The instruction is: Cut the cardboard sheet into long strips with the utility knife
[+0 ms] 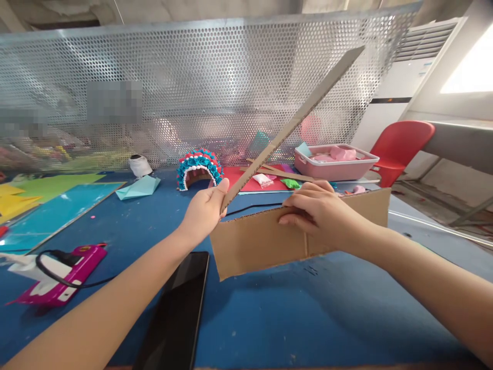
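Sheets (pixel 77 208) lie flat along the left of the desk (pixel 246 329), with a socket bar (pixel 87 259) in front of them, nearer the near edge. Folded paper (pixel 138 188) and an arch (pixel 200 160) stand toward the back edge, by the screen (pixel 231 72). A tablet (pixel 177 313) lies flat, running down toward the near edge. Above its far end the left hand (pixel 206 209) pinches the low end of a strip (pixel 292 123), thumb on top, so the strip slants up and right, perhaps to pass over the clutter. Whether that end touches the panel (pixel 262 249) I cannot tell. The panel hangs on edge, seemingly just off the desk's middle; the right hand (pixel 319 205) clasps it, fingers over the top edge and thumb on the near face, likely to steady it. Behind, packets (pixel 289 183) on a red sheet (pixel 234 173) and a tub (pixel 333 169) crowd the back right corner, so the easier room for moving is between tablet and right edge, beyond which stands a chair (pixel 400 144)
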Tool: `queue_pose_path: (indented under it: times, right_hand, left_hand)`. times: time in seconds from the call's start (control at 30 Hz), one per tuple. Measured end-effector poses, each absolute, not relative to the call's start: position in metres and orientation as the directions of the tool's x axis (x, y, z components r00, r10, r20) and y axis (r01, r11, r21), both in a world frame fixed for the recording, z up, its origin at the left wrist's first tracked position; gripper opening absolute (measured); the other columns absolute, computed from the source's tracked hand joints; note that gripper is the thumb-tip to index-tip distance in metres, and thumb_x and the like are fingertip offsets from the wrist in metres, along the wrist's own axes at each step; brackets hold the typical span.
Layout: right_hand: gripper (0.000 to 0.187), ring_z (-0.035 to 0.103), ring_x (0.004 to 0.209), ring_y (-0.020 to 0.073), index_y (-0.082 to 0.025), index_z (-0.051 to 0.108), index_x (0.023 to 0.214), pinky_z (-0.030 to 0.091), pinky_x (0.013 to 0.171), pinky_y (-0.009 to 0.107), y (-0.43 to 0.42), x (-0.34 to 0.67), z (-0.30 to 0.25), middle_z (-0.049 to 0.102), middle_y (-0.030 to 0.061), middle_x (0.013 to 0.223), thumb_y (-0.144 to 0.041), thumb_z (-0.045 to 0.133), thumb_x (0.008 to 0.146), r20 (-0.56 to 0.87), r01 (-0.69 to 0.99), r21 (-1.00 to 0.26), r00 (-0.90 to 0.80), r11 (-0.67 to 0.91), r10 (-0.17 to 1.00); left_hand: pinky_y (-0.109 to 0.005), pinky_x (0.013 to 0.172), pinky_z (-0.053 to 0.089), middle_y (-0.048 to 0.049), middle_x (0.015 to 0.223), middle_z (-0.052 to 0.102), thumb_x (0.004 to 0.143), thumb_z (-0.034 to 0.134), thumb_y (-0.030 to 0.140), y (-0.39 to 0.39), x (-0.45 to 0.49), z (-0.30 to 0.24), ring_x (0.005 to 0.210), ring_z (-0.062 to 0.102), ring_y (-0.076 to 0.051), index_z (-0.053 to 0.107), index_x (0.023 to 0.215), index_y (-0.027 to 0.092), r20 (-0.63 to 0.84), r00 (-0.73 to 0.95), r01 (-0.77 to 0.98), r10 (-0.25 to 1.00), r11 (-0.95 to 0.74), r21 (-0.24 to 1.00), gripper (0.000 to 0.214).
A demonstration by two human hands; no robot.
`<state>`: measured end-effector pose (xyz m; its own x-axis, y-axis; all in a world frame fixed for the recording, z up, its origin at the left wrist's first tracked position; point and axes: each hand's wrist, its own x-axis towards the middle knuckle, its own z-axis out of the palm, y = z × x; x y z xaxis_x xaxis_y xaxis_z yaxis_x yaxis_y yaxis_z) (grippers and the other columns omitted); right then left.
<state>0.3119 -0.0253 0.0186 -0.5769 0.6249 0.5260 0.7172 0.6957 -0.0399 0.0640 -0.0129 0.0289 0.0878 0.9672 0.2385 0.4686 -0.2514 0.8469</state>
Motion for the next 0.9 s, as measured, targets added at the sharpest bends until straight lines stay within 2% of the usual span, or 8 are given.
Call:
queue_pose_path:
  times: [0.33,0.43,0.47,0.53,0.6,0.7,0.77,0.9]
  right_hand:
    - [0.029,0.062,0.074,0.0226,-0.02,0.062,0.067,0.04,0.079,0.041,-0.007,0.296,0.002,0.067,0.0043,0.07,-0.037,0.053,0.088,0.139,0.776,-0.257,-0.559,0.575,0.817]
    - [0.022,0.063,0.091,0.0291,-0.019,0.068,0.085,0.043,0.083,0.045,0.003,0.292,-0.011,0.069,0.0103,0.088,-0.04,0.062,0.081,0.19,0.769,-0.333,-0.513,0.546,0.837]
    - [0.03,0.061,0.1,0.0304,-0.018,0.067,0.097,0.043,0.085,0.046,0.006,0.29,-0.014,0.068,0.0129,0.1,-0.042,0.064,0.079,0.221,0.757,-0.367,-0.493,0.54,0.841]
    - [0.05,0.057,0.112,0.0278,-0.019,0.056,0.123,0.046,0.089,0.044,0.013,0.284,-0.015,0.061,0.0152,0.12,-0.046,0.061,0.081,0.275,0.72,-0.437,-0.463,0.539,0.842]
    - [0.053,0.056,0.116,0.021,-0.023,0.041,0.137,0.048,0.091,0.038,0.021,0.276,-0.012,0.057,0.0123,0.129,-0.045,0.049,0.09,0.322,0.618,-0.562,-0.449,0.55,0.834]
    - [0.05,0.059,0.11,0.017,-0.027,0.035,0.141,0.049,0.093,0.036,0.033,0.259,-0.004,0.063,0.0067,0.118,-0.035,0.041,0.092,0.373,0.242,-0.849,-0.354,0.469,0.858]
    - [0.052,0.065,0.096,0.0164,-0.026,0.033,0.142,0.052,0.09,0.037,0.042,0.249,-0.001,0.067,0.004,0.102,-0.029,0.041,0.091,0.356,0.047,-0.922,-0.286,0.384,0.89]
    - [0.043,0.068,0.071,0.0145,-0.019,0.046,0.133,0.058,0.073,0.034,0.065,0.24,0.0,0.067,0.004,0.088,-0.024,0.039,0.09,0.313,0.138,-0.925,-0.248,0.353,0.917]
  left_hand:
    - [-0.022,0.036,0.017,0.0066,0.038,0.026,0.09,0.045,0.052,0.011,0.055,0.054,0.033,0.021,-0.006,0.031,0.048,0.02,0.358,-0.188,-0.003,0.915,-0.365,0.931,0.054]
    - [-0.021,0.034,0.019,0.0074,0.039,0.028,0.09,0.036,0.061,0.016,0.059,0.044,0.032,0.022,-0.006,0.032,0.054,0.021,0.28,-0.174,0.05,0.944,-0.275,0.96,0.053]
    - [-0.02,0.034,0.02,0.0078,0.041,0.029,0.089,0.031,0.064,0.016,0.063,0.036,0.032,0.022,-0.006,0.033,0.056,0.022,0.232,-0.142,0.082,0.962,-0.222,0.972,0.054]
    - [-0.021,0.033,0.021,0.0081,0.042,0.031,0.087,0.026,0.07,0.015,0.073,0.015,0.031,0.024,-0.007,0.035,0.06,0.022,0.179,-0.083,0.129,0.98,-0.167,0.977,0.055]
    - [-0.022,0.034,0.026,0.0071,0.043,0.035,0.084,0.03,0.072,0.012,0.084,-0.005,0.032,0.03,-0.008,0.038,0.061,0.022,0.154,-0.007,0.181,0.988,-0.15,0.972,0.056]
    - [-0.022,0.039,0.031,0.0058,0.049,0.043,0.084,0.041,0.067,0.004,0.095,-0.026,0.039,0.039,-0.009,0.043,0.065,0.021,0.152,0.142,0.253,0.978,-0.184,0.95,0.051]
    - [-0.022,0.042,0.034,0.0055,0.053,0.046,0.086,0.042,0.061,-0.001,0.098,-0.032,0.042,0.042,-0.01,0.046,0.069,0.02,0.152,0.228,0.287,0.962,-0.216,0.933,0.044]
    - [-0.024,0.048,0.039,0.0043,0.06,0.051,0.091,0.038,0.047,-0.005,0.095,-0.035,0.048,0.047,-0.011,0.051,0.082,0.019,0.136,0.314,0.363,0.94,-0.251,0.897,0.032]
